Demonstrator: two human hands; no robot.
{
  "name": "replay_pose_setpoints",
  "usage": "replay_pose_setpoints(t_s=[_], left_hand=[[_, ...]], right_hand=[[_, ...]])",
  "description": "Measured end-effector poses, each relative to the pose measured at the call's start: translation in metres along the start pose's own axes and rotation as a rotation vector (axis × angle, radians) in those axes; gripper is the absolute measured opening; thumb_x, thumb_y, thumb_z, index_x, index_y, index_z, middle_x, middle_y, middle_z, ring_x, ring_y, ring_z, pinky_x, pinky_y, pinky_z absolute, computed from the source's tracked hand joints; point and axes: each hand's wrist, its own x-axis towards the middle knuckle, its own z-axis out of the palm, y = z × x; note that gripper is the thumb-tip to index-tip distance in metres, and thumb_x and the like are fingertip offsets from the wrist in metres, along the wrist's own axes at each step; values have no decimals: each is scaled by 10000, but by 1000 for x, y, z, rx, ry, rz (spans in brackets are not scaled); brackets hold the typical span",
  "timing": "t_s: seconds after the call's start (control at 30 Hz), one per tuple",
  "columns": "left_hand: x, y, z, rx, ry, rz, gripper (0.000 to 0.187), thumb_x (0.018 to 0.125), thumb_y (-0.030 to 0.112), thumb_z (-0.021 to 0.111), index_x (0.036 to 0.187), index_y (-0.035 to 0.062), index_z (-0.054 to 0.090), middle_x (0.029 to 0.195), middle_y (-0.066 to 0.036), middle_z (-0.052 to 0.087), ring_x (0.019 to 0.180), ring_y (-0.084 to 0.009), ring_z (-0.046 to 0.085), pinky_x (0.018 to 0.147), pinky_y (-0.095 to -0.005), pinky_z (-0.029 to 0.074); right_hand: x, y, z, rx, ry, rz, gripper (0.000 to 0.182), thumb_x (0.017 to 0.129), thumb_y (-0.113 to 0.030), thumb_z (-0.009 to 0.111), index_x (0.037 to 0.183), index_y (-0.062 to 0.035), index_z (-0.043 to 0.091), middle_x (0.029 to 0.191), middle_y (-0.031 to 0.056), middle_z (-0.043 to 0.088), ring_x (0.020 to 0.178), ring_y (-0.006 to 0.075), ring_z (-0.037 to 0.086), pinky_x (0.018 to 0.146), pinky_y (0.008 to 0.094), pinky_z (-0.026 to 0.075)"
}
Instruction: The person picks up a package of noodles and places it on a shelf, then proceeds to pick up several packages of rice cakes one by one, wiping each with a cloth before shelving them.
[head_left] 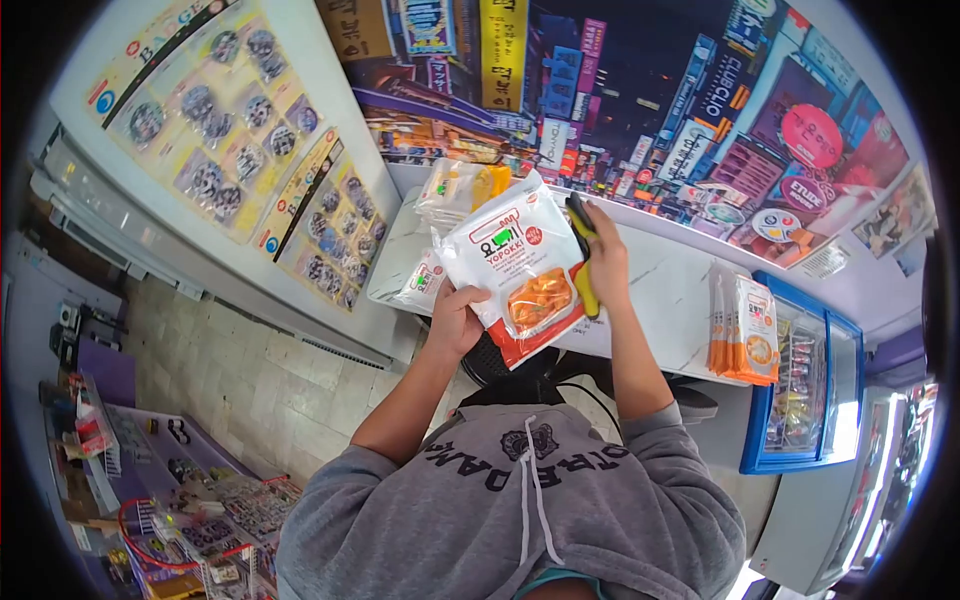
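A white and red Yopokki pouch [515,272] is gripped at its lower edge by the left hand [456,318], while a yellow-handled tool [583,262] is clasped in the right hand [605,262] against the pouch's right side, with more packets [460,187] stacked beyond on the counter [660,300].

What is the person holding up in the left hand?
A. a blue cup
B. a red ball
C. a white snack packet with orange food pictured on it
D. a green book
C: the left hand grips a white packet showing orange food, while the right hand holds a yellow-and-black tool.
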Motion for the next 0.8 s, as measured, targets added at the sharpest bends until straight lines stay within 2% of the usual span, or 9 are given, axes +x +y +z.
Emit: replay_pose_setpoints(t_s=[0.2, 0.27, 0.37, 0.43, 0.47, 0.57, 0.63, 0.7, 0.8], left_hand=[[24, -44, 8, 55, 74, -68, 409, 789, 33, 609, 1164, -21, 455, 1091, -130, 564, 999, -239, 557, 873, -362, 446], [32, -66, 14, 146, 134, -77, 397, 783, 29, 613, 1150, -22, 471, 1075, -122, 574, 981, -220, 562, 855, -341, 451], [46, -87, 10, 230, 141, -92, 385, 770, 31, 633, 1124, -30, 494, 1061, -118, 587, 944, -212, 578, 818, -329, 461], [51, -95, -2, 309, 84, -249, 351, 744, 25, 660, 1068, -37, 539, 1017, -113, 612, 904, -209, 596, 798, -322, 464], [52, -101, -5, 310, 89, -249, 351, 744, 25, 660, 1068, -37, 539, 1017, -113, 612, 904, -209, 596, 798, -322, 464], [52, -132, -9, 584, 11, -246, 320, 720, 27, 679, 1019, -27, 580, 991, -109, 625, 893, -182, 597, 772, -303, 473], [54, -145, -12, 612, 10, -248, 302, 726, 46, 676, 1006, -18, 580, 969, -97, 624, 866, -178, 597, 763, -300, 473], [55, -149, -17, 638, 13, -248, 285, 733, 64, 673, 992, -10, 580, 946, -85, 623, 839, -175, 597, 754, -297, 473], [55, -136, -55, 640, 342, -235, 246, 744, 125, 661, 934, 4, 560, 868, -68, 569, 733, -180, 571, 726, -290, 462]], right_hand=[[-43, 16, -2, 1330, -102, 856, 359, 891, -145, 473, 1232, -37, 445, 1178, 123, 514, 1062, 223, 513, 907, 360, 426], [-99, 80, 43, 1874, -166, 472, 413, 894, -302, 466, 1227, -58, 440, 1159, 119, 526, 1038, 239, 529, 884, 378, 444], [-107, 51, 17, 1455, 68, 869, 461, 885, -397, 438, 1208, -68, 448, 1139, 122, 538, 1012, 258, 544, 885, 390, 448], [-121, 83, -22, 1351, -21, 731, 603, 864, -488, 427, 1231, -11, 404, 1221, 143, 483, 1098, 279, 494, 909, 428, 426], [-103, 75, -49, 1466, -102, 978, 652, 850, -474, 452, 1234, 48, 387, 1240, 176, 463, 1122, 296, 477, 952, 435, 383], [-98, 69, -66, 1408, 112, 943, 627, 815, -362, 547, 1234, 77, 389, 1181, 191, 505, 1055, 282, 525, 943, 379, 383], [-106, 104, -69, 626, -91, 829, 571, 768, -229, 613, 1200, 96, 428, 1089, 177, 558, 974, 242, 560, 896, 306, 393], [-107, 120, -80, 679, -86, 859, 540, 746, -187, 631, 1171, 96, 455, 1045, 161, 577, 946, 222, 564, 866, 291, 400], [-111, 140, -92, 731, 17, 910, 419, 730, -114, 641, 1073, 96, 527, 941, 125, 613, 868, 183, 580, 785, 270, 434]])
